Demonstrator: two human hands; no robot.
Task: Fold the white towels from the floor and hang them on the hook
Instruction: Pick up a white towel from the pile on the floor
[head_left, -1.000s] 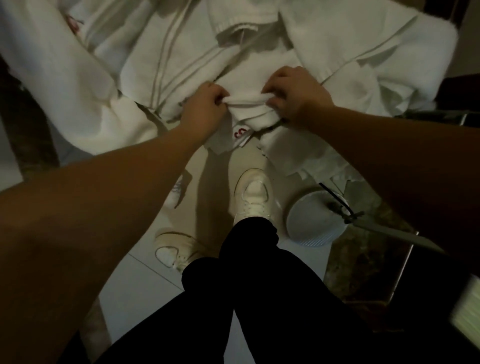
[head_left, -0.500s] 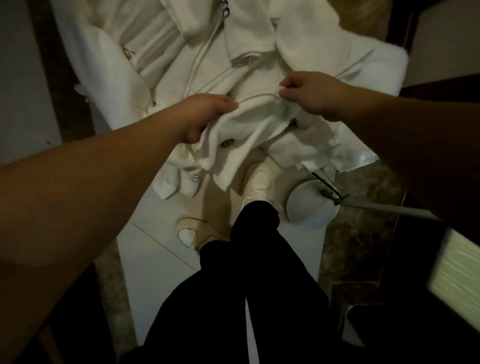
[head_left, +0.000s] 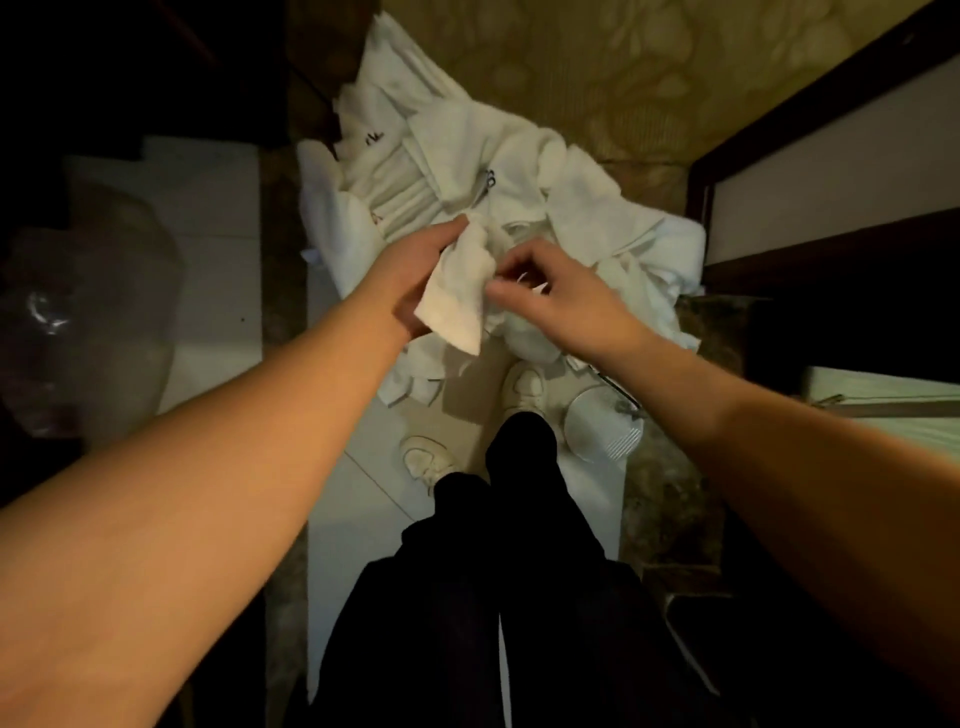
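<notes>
Between both hands (head_left: 470, 291) hangs a towel (head_left: 457, 296); the left hand (head_left: 415, 275) grips it.

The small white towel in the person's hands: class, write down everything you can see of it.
The small white towel looks like soft terry cloth, creased and folded over on itself. It hangs above the heap of white towels on the floor, one corner pointing down. The left hand grips its left side; the right hand is at its right edge with curled fingers, the contact too blurred to judge. No mark shows on it.
</notes>
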